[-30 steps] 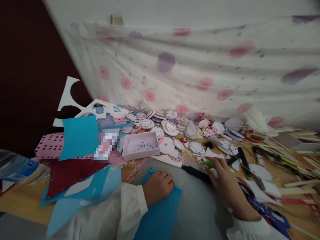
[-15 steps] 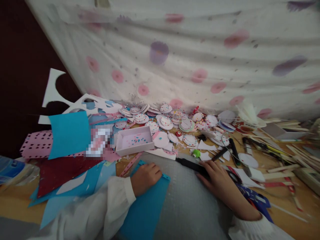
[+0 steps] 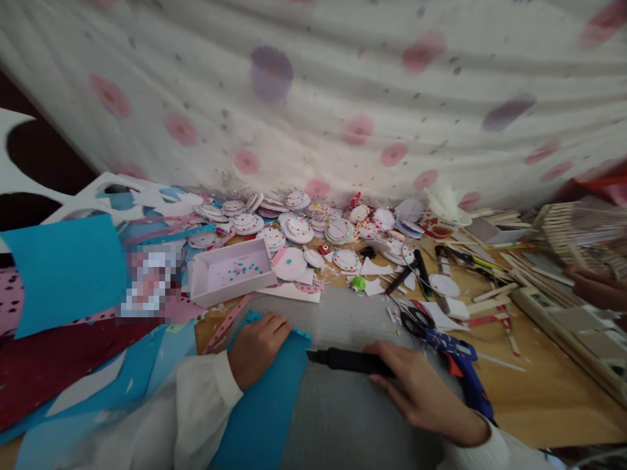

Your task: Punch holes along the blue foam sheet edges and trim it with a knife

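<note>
Slim black tool [image 3: 350, 360], perhaps a knife

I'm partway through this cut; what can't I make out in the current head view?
All in the head view:
Blue sheet: part hidden by the left hand; near end cut off by the bottom edge.
Black-handled cutter: handle's rear hidden by the right hand.
Pixelated item: details masked.
Specks in the pale box: too small.
Another person's hand: blurred, cut off by the right edge.
</note>
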The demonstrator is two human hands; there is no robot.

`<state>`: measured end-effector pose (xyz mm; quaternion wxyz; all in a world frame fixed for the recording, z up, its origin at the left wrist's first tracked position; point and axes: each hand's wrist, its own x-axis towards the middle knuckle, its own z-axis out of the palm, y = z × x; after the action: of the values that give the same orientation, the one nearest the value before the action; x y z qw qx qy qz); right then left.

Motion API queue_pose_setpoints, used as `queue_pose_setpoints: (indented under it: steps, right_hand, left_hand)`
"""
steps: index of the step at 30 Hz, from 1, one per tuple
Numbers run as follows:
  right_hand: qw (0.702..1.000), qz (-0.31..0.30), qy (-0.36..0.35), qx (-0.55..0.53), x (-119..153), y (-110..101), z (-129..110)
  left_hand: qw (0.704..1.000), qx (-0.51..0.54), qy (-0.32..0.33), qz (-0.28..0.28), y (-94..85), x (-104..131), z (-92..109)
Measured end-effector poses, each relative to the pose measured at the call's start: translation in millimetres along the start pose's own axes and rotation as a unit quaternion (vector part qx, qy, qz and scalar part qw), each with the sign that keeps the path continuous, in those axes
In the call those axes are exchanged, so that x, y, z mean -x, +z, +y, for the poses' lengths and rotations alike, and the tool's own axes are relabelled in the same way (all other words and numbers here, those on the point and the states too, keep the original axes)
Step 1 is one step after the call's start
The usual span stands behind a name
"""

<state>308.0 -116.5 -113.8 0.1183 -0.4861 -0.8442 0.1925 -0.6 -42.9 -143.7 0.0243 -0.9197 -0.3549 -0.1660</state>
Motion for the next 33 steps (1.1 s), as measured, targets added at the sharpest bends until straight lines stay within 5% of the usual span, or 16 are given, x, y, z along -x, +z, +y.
queue_pose_setpoints:
  steps: [13, 33]
  right_hand:
    - [0.998, 0.009, 0.039, 0.052, 0, 18, 0]
    - [0.998, 0.014, 0.035, 0.040, -12, 20, 7]
  left_hand:
    - [0.996, 0.047, -0.016, -0.079, 0.0, 25, 22]
    - [0.997, -0.021, -0.030, -0.065, 8.6, 34, 22]
